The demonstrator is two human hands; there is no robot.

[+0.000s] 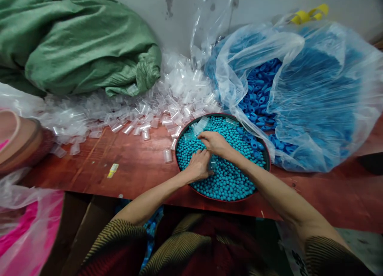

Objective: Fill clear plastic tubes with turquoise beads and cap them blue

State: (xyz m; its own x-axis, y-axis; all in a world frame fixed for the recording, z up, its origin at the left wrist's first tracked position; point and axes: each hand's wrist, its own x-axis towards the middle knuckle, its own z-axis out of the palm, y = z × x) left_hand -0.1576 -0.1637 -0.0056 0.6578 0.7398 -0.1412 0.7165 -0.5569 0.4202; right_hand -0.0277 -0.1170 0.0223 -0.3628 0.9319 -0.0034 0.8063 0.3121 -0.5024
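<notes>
A round tray (268, 158) with a dark red rim holds many turquoise beads (230, 184). Over its middle, my left hand (197, 166) is closed around what looks like a small clear plastic container (212, 163), partly covered by the fingers. Just above and to the right, my right hand (216, 143) has its fingers bent together in a pinch; what they hold, if anything, is hidden. Several clear containers (201, 125) lie on the beads at the tray's far side. Blue plastic pieces (255, 144), each with a hole, lie at its right.
Behind the tray spreads a heap of clear containers (179, 104) on the red table (143, 160). A large clear bag (317, 96) of blue pieces stands at right, touching the tray area. A green sack (89, 48) sits back left, a tub (18, 140) at far left.
</notes>
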